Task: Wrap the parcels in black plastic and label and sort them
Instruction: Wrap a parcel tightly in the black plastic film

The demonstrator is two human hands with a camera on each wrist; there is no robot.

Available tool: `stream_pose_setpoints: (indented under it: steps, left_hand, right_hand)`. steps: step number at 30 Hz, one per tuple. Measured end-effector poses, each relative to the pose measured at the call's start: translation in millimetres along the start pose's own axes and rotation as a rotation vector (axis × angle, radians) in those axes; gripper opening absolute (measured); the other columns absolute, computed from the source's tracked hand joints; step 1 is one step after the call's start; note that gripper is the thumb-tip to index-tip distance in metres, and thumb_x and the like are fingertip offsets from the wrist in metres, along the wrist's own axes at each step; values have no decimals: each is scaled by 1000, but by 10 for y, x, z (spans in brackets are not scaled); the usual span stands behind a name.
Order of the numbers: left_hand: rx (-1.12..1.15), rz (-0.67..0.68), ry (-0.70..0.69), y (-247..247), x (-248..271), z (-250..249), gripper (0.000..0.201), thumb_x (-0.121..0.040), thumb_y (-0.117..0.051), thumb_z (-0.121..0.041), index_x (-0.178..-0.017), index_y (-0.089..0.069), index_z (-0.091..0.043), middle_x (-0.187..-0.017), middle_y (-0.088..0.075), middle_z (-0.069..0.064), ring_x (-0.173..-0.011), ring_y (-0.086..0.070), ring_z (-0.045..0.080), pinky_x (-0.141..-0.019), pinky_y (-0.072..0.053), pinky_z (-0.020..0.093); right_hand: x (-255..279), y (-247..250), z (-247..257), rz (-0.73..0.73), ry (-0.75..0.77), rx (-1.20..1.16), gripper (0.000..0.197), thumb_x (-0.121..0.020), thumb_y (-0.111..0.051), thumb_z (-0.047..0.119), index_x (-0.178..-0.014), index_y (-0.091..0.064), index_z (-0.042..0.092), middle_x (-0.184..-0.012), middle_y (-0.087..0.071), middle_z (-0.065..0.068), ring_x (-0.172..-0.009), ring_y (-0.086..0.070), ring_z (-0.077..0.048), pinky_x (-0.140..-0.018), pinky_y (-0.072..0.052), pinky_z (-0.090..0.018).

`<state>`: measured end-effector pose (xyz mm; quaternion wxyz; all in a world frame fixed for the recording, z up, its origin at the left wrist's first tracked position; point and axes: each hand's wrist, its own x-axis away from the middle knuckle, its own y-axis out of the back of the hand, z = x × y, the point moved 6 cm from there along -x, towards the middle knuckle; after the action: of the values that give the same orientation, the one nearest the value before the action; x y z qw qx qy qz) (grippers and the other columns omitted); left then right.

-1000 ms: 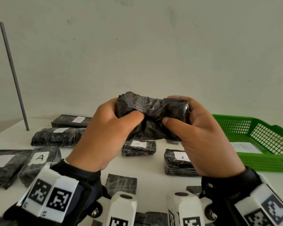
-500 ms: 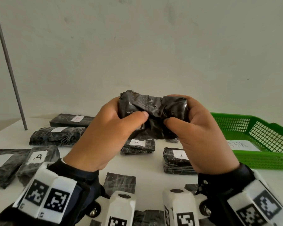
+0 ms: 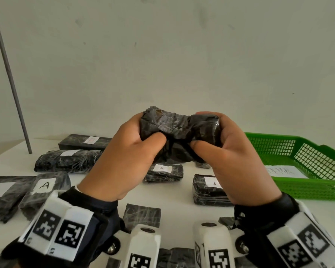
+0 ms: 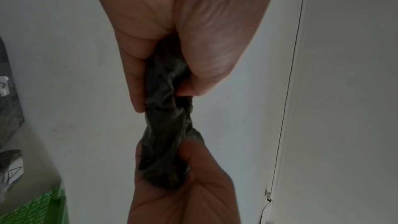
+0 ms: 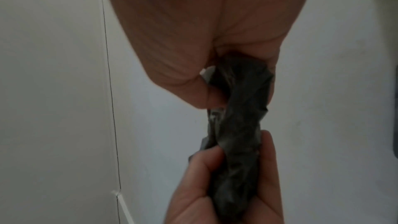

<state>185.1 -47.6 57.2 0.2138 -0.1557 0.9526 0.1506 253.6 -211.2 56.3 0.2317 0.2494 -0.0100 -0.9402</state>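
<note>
**A:** Head cam: both hands have the parcel point(image 3: 179, 130) up in the air over the table point(image 3: 174, 192), well above the wrapped ones lying there. Left hand point(image 3: 124, 159) grips one end, right hand point(image 3: 232, 163) the other, thumbs pinching into the middle. Long axis runs left to right, about level. No label that I can see on it, so I'd guess it's headed for labelling, then maybe the basket point(image 3: 306, 182).

**B:** How's it gonna handle?

**A:** Looks light and squashy to me. The plastic is crinkled and it's pinched in at the waist. Film's glossy, so probably a bit slippery. I'd keep hold by the two ends like now.

**B:** Left wrist cam?

**A:** There the parcel point(image 4: 165, 125) looks like a twisted dark strip running away from the camera, the left hand point(image 4: 183, 31) clamped round its near end, the right hand point(image 4: 187, 193) round the far one.

**B:** Right wrist?

**A:** Mirror of that. Right hand point(image 5: 204, 31) wrapped on the near end of the parcel point(image 5: 239, 125), left hand point(image 5: 226, 193) on the far end. Blurry though.
</note>
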Motion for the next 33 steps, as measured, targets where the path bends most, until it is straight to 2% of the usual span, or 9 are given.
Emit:
stream_pose_setpoints:
  steps: [5,14,20,24,28,29,30,31,33]
  left_hand:
    - [2,-8,-1,-17,33,-38,15,-95,-64,-15,-103,-73,-25,-96,-78,-5,-96,-73,15,-92,-58,39]
    - [50,-16,34,11,29,-43,25,-84,-62,-19,-107,-69,-15,-109,-73,19,-106,-70,38,-101,-54,61]
    - [96,65,52,-59,30,-15,31,-79,-64,-28,-106,-61,-12,-88,-56,26,-82,-55,30,-84,-48,47]
    - [119,9,67,-29,14,6,26,-78,-64,-24,-102,-69,-17,-102,-70,21,-102,-67,42,-103,-52,57]
    - [190,14,168,6,29,31,52,-63,-65,-38,-93,-49,1,-85,-43,8,-87,-40,25,-79,-29,45]
    - [184,18,189,7,27,51,54,-65,-64,-38,-98,-48,2,-89,-44,5,-89,-40,24,-80,-42,54]
    - [173,14,205,11,29,54,55,-67,-63,-37,-102,-48,2,-93,-45,2,-90,-41,24,-111,-32,67]
    - [167,14,212,14,33,51,51,-69,-63,-36,-101,-48,1,-95,-44,1,-90,-40,24,-82,-19,45]
    - [172,9,223,9,36,43,35,-71,-64,-32,-87,-46,-7,-93,-42,0,-87,-37,23,-79,-31,43]
  right_hand:
    - [-20,6,-28,-18,23,-32,38,-84,-68,4,-119,-64,16,-102,-78,-4,-95,-76,-18,-78,-60,-32]
    - [-18,-11,-12,-15,42,-9,43,-84,-77,11,-123,-62,18,-108,-77,-4,-102,-76,-17,-88,-63,-35]
    - [-35,37,-23,-6,55,-2,44,-88,-66,-5,-126,-63,19,-111,-78,-4,-106,-75,-20,-97,-61,-44]
    - [-31,27,-73,49,-13,-93,43,-83,-60,11,-124,-64,23,-114,-77,-5,-114,-73,-24,-105,-56,-50]
    - [-41,28,-57,101,-1,-71,43,-84,-50,8,-122,-68,17,-117,-77,-10,-116,-72,-28,-105,-54,-49]
    - [-41,31,-61,106,-2,-79,40,-84,-50,8,-117,-70,19,-115,-78,-10,-115,-73,-27,-103,-55,-46]
    - [-40,34,-65,113,-13,-91,38,-84,-52,8,-112,-72,23,-113,-79,-8,-113,-73,-26,-100,-56,-42]
    - [-38,33,-67,123,-24,-94,36,-82,-54,9,-109,-72,25,-112,-79,-7,-112,-74,-24,-98,-56,-39]
    - [-29,39,-56,127,-29,-53,40,-81,-56,10,-116,-68,27,-112,-79,-3,-112,-74,-21,-100,-57,-40]
